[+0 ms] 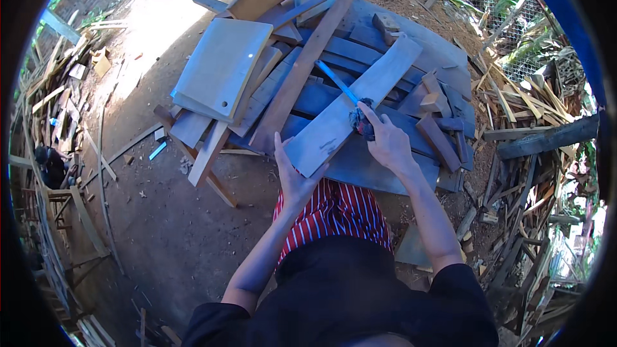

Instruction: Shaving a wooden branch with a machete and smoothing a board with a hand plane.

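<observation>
1. Around your plank (337,127), the pile of boards (379,162) crowds close; the plank lies across it, near end at 6 o'clock, far end at 1 o'clock.
2. At 1 o'clock a small block (385,22) sits by that far end; at 2 o'clock a chunky offcut (436,103) lies beside it.
3. Left of it, a long brown board (308,64) slants toward 12 o'clock; a wide panel (218,67) rests at 10 to 11 o'clock.
4. Scrap heaps flank you: jagged sticks and a thick dark beam (549,137) at 3 o'clock, more splintered scrap (48,106) at 9 to 10. A person (54,166) is at 9 o'clock.
5. The plank is flat, smooth-looking, straight-edged, with dark smudges near you; the panel is pale, with rounded corners.
6. Your left hand (294,177) grips the plank's near end.
7. Your right hand (387,141) clutches a dark, crumpled bundle (361,121) against the plank; a narrow blue strip (337,80) points from it toward 11 o'clock.
</observation>
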`<move>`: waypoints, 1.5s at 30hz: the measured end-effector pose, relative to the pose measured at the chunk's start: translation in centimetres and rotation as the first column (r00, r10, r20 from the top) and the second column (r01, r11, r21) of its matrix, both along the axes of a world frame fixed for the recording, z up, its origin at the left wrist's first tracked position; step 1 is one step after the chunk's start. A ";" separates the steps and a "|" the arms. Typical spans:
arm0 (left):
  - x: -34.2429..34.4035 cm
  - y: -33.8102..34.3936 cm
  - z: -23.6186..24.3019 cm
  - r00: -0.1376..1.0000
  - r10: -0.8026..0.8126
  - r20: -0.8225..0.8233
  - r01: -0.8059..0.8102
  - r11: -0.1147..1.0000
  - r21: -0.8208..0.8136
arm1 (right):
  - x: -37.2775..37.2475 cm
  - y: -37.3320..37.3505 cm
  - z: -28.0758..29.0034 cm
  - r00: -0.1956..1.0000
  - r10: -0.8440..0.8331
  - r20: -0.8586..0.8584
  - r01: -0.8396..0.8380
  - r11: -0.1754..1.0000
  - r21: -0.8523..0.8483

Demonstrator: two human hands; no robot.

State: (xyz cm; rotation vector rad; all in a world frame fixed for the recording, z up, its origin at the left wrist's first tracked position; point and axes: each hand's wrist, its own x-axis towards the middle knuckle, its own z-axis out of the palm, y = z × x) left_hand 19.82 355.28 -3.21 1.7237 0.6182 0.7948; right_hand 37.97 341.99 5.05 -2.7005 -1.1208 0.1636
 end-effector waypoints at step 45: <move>-0.6 2.1 1.8 0.912 0.042 -0.408 0.068 0.966 0.251 | 4.0 -2.4 -5.0 0.977 -0.067 -0.201 0.127 0.945 0.301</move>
